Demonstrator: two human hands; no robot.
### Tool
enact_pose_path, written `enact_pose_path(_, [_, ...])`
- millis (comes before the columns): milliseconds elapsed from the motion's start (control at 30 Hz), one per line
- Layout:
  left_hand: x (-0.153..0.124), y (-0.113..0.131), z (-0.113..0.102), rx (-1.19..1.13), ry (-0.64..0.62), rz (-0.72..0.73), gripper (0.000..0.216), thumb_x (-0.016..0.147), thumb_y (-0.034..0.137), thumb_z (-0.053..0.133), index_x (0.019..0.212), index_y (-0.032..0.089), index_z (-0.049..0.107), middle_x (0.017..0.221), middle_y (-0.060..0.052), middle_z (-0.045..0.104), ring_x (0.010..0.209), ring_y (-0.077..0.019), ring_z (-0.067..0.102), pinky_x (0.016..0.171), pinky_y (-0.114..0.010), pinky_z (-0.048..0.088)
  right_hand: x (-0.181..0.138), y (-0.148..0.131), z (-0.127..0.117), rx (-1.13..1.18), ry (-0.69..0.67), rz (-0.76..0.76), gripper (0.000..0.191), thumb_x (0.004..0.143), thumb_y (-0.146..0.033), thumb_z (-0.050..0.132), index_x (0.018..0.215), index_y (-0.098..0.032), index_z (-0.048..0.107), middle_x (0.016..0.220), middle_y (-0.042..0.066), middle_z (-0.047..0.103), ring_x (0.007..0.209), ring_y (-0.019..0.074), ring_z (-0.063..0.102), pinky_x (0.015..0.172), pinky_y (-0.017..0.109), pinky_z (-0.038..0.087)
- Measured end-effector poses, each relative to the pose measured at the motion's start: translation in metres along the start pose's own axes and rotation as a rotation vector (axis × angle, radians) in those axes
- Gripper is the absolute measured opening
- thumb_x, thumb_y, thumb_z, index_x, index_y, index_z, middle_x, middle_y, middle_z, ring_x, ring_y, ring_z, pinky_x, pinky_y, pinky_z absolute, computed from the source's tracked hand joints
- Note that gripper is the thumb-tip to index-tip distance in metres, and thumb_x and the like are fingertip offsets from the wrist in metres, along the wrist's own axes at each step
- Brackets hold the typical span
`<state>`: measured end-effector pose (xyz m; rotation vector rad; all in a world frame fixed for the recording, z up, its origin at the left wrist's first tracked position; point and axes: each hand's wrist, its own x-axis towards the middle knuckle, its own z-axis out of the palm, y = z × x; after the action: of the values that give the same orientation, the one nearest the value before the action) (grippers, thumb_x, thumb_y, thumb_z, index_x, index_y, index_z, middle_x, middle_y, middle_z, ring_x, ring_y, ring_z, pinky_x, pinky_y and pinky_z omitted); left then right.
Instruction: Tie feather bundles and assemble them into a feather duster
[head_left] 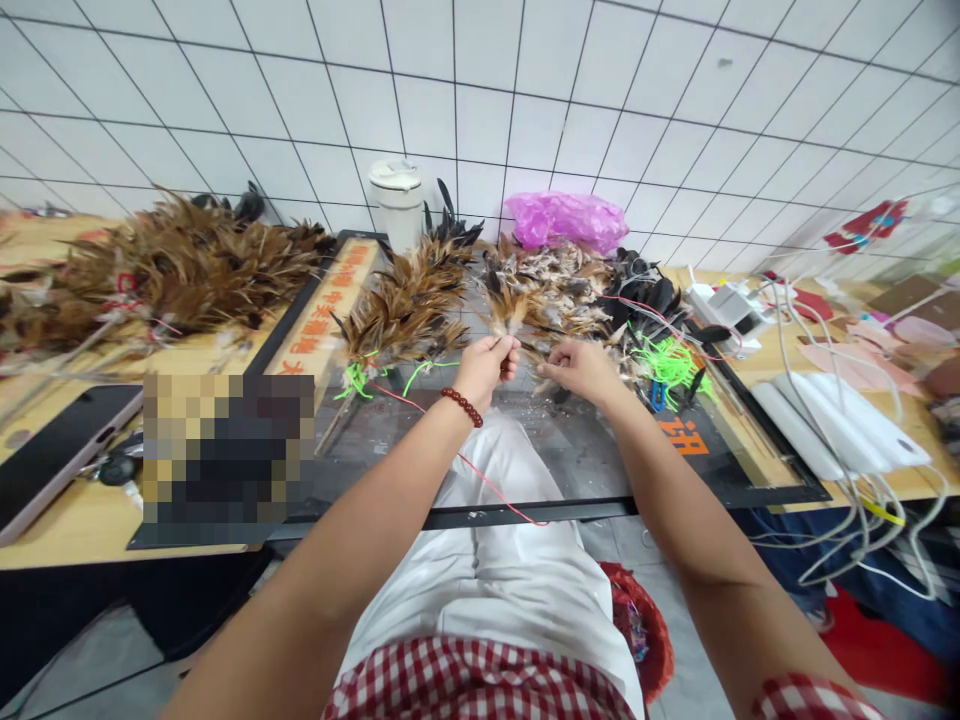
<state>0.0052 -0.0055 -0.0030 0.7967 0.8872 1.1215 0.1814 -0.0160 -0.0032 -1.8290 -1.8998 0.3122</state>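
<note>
A small bunch of brown feathers (510, 308) stands up out of my left hand (487, 368), whose fingers are closed round its base. My right hand (583, 370) is a little to the right, thumb and fingertips pinched together low over loose feathers; what lies between them is too small to make out. Behind both hands spreads a pile of mixed feathers (566, 285). Bundled brown feathers (412, 300) lie to the left, with bright green ties (360, 375) at their lower end. A thin red string (484, 475) runs below my left wrist to the front edge.
A black-framed glass panel (375, 450) lies on the wooden table. A lidded white cup (397, 205) and pink plastic bag (566, 220) stand at the wall. Right are green strings (671, 368), chargers (731, 310) and white power banks (840, 430) with cables. A phone (64, 450) lies left.
</note>
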Motion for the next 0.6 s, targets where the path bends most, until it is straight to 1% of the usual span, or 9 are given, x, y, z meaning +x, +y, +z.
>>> enact_pose_path(33, [0.001, 0.0, -0.001, -0.003, 0.017, 0.008, 0.017, 0.08, 0.026, 0.064, 0.072, 0.012, 0.06, 0.055, 0.002, 0.052, 0.044, -0.0047, 0.046, 0.043, -0.017, 0.037, 0.0, 0.0, 0.0, 0.015, -0.032, -0.002, 0.016, 0.069, -0.035, 0.068, 0.066, -0.02, 0.067, 0.057, -0.002, 0.059, 0.052, 0.0112, 0.047, 0.052, 0.024, 0.031])
enact_pose_path(67, [0.002, 0.0, -0.001, -0.007, 0.035, 0.017, 0.017, 0.08, 0.027, 0.065, 0.072, 0.012, 0.06, 0.055, 0.003, 0.052, 0.044, -0.0046, 0.045, 0.043, -0.016, 0.036, 0.001, -0.001, 0.0, 0.077, -0.046, -0.001, 0.015, 0.07, -0.033, 0.066, 0.065, -0.019, 0.067, 0.057, -0.002, 0.059, 0.052, 0.0108, 0.047, 0.052, 0.024, 0.032])
enact_pose_path(100, [0.003, 0.0, -0.002, -0.011, 0.054, 0.025, 0.017, 0.08, 0.027, 0.065, 0.072, 0.012, 0.06, 0.055, 0.003, 0.052, 0.044, -0.0046, 0.045, 0.043, -0.016, 0.036, 0.001, -0.002, 0.0, 0.181, -0.043, 0.003, 0.015, 0.071, -0.033, 0.065, 0.066, -0.019, 0.066, 0.056, -0.002, 0.059, 0.051, 0.0103, 0.046, 0.052, 0.024, 0.032])
enact_pose_path(167, [0.004, 0.0, -0.002, -0.017, 0.088, 0.034, 0.018, 0.08, 0.027, 0.064, 0.072, 0.012, 0.059, 0.054, 0.003, 0.051, 0.044, -0.0045, 0.045, 0.042, -0.016, 0.036, 0.003, -0.004, 0.0, 0.463, -0.011, 0.034, 0.02, 0.071, -0.037, 0.065, 0.068, -0.018, 0.063, 0.057, -0.003, 0.058, 0.05, 0.0094, 0.046, 0.051, 0.023, 0.034])
enact_pose_path(233, [0.005, 0.001, -0.002, -0.024, 0.107, 0.034, 0.017, 0.081, 0.026, 0.063, 0.072, 0.013, 0.058, 0.054, 0.003, 0.051, 0.044, -0.0043, 0.045, 0.042, -0.016, 0.035, 0.004, -0.007, -0.001, 0.729, 0.013, 0.074, 0.027, 0.067, -0.043, 0.07, 0.069, -0.018, 0.06, 0.059, -0.002, 0.059, 0.049, 0.0088, 0.046, 0.049, 0.022, 0.035])
enact_pose_path(300, [0.004, 0.002, -0.002, -0.032, 0.108, 0.029, 0.016, 0.082, 0.025, 0.061, 0.073, 0.013, 0.057, 0.055, 0.003, 0.052, 0.044, -0.0045, 0.046, 0.043, -0.016, 0.036, 0.005, -0.008, -0.003, 0.899, 0.012, 0.121, 0.032, 0.061, -0.045, 0.075, 0.068, -0.019, 0.059, 0.057, -0.003, 0.058, 0.048, 0.0082, 0.045, 0.045, 0.021, 0.033])
enact_pose_path(400, [0.001, 0.003, 0.0, -0.051, 0.07, 0.047, 0.014, 0.083, 0.022, 0.06, 0.073, 0.012, 0.058, 0.066, 0.0, 0.059, 0.05, -0.0052, 0.051, 0.048, -0.018, 0.042, 0.005, -0.008, -0.005, 1.019, 0.03, 0.151, 0.034, 0.057, -0.045, 0.079, 0.065, -0.019, 0.06, 0.052, -0.004, 0.053, 0.046, 0.007, 0.042, 0.043, 0.02, 0.031])
enact_pose_path(500, [-0.002, 0.004, 0.001, -0.043, -0.041, 0.043, 0.013, 0.081, 0.021, 0.063, 0.071, 0.012, 0.059, 0.078, -0.004, 0.064, 0.058, -0.0065, 0.057, 0.052, -0.019, 0.045, 0.005, -0.008, -0.003, 1.062, 0.064, 0.101, 0.03, 0.059, -0.042, 0.08, 0.067, -0.019, 0.064, 0.053, -0.005, 0.052, 0.046, 0.0058, 0.039, 0.044, 0.02, 0.029])
enact_pose_path(600, [-0.004, 0.002, 0.001, 0.011, -0.156, -0.017, 0.016, 0.076, 0.024, 0.069, 0.069, 0.012, 0.061, 0.07, -0.004, 0.061, 0.058, -0.0086, 0.057, 0.049, -0.019, 0.041, 0.003, -0.012, -0.001, 1.05, 0.081, 0.056, 0.027, 0.06, -0.04, 0.079, 0.072, -0.019, 0.068, 0.059, -0.005, 0.056, 0.049, 0.0058, 0.039, 0.046, 0.021, 0.029])
